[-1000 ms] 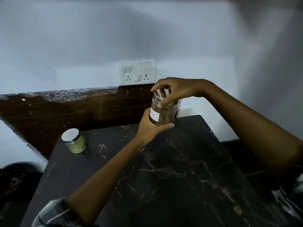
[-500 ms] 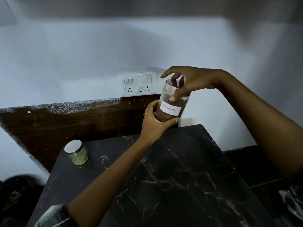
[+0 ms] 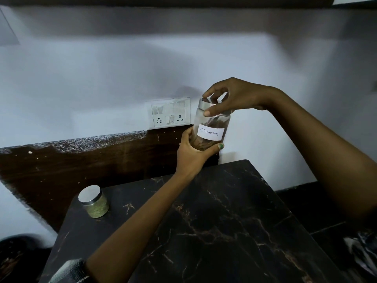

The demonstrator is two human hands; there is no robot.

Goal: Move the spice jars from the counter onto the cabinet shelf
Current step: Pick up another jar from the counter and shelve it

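Hands grip cinnamon jar above counter; green-spice jar stands well left.

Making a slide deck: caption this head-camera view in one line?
Both hands lift a cinnamon jar above the counter; a green spice jar waits.

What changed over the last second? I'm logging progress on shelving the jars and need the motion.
The cinnamon jar rose higher above the counter and turned so its label faces the camera. The left hand kept gripping its base, the right hand its lid. The green spice jar stayed put on the counter.
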